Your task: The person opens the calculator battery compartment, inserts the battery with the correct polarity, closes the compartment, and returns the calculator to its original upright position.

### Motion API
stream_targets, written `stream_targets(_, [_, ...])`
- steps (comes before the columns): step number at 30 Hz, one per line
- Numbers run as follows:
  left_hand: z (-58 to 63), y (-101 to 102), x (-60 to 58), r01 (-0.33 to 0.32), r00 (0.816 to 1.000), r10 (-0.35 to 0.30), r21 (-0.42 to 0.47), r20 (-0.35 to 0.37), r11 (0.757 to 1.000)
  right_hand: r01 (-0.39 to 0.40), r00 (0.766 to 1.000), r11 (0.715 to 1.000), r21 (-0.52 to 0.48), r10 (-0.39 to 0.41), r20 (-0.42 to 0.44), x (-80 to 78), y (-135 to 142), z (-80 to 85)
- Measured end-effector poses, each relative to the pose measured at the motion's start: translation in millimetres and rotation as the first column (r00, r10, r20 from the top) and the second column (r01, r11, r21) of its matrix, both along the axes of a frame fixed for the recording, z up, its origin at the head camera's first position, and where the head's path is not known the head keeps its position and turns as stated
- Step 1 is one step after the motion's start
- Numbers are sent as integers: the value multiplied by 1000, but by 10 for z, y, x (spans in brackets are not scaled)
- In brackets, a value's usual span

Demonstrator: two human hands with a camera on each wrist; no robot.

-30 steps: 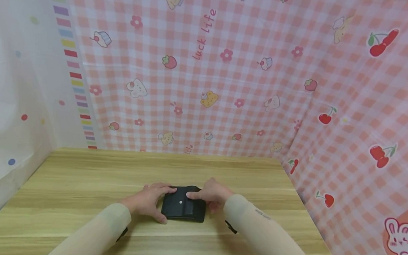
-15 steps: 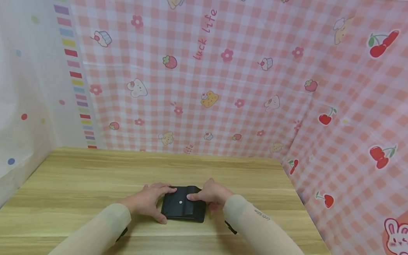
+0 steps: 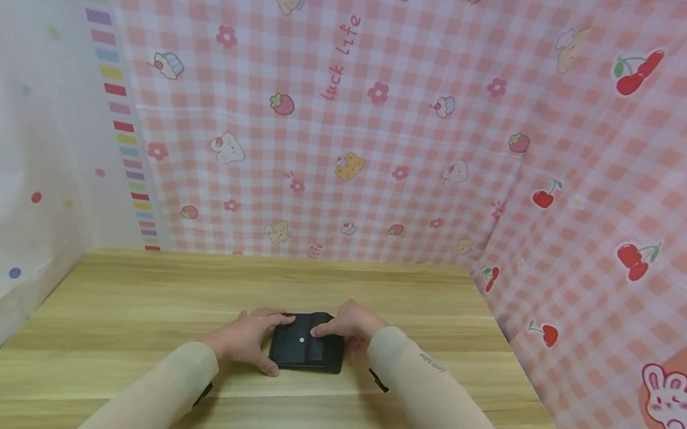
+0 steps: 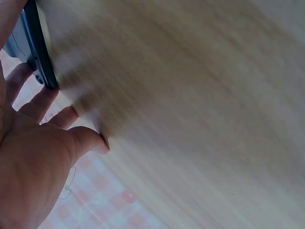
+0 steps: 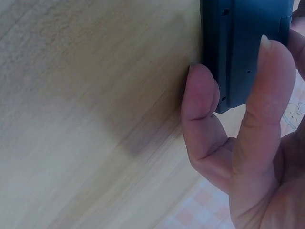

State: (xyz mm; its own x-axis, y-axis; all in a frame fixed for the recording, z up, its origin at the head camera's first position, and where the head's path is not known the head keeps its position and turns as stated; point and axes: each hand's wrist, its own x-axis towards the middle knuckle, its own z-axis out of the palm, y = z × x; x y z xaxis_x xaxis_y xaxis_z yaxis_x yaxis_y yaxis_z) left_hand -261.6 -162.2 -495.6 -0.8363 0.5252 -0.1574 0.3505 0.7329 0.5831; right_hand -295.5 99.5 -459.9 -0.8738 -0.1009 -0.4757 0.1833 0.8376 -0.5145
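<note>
A flat black rectangular device (image 3: 294,352) lies on the table between my hands. A small white dot and a raised band show on its top; small holes run along its side in the right wrist view, but its kind is unclear. My left hand (image 3: 246,341) spans its left end, thumb at the near corner and forefinger at the far one. In the left wrist view two fingertips touch the device's edge (image 4: 40,52), while the other fingers rest beside it. My right hand (image 3: 358,323) grips the right end, thumb on top, fingers curled at the side.
The wood-grain table (image 3: 156,288) reaches back to a pink checked cloth (image 3: 301,140) with printed cakes and strawberries. A similar cloth with cherries (image 3: 633,258) hangs along the right side, and a white dotted one (image 3: 22,155) on the left.
The head view has turned very slightly, so everything sits a little further left in it. Both hands keep their places on the black device, which has not visibly moved.
</note>
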Motion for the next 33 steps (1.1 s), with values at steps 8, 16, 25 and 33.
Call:
stream_targets(8, [37, 3, 29, 5, 1000, -5, 10, -1, 1000, 3, 1000, 1000, 0, -3, -11, 14, -3, -8])
stream_targets(16, [-30, -6, -18, -1, 1000, 1, -5, -8, 1000, -1, 1000, 1000, 8, 1, 1, 10, 2, -4])
stream_targets(25, [-52, -11, -20, -16, 1000, 16, -10, -5, 1000, 1, 1000, 1000, 4, -1, -5, 40, 4, 2])
stream_targets(33, [-26, 0, -4, -21, 1000, 21, -3, -3, 1000, 0, 1000, 1000, -20, -1, -25, 40, 22, -41])
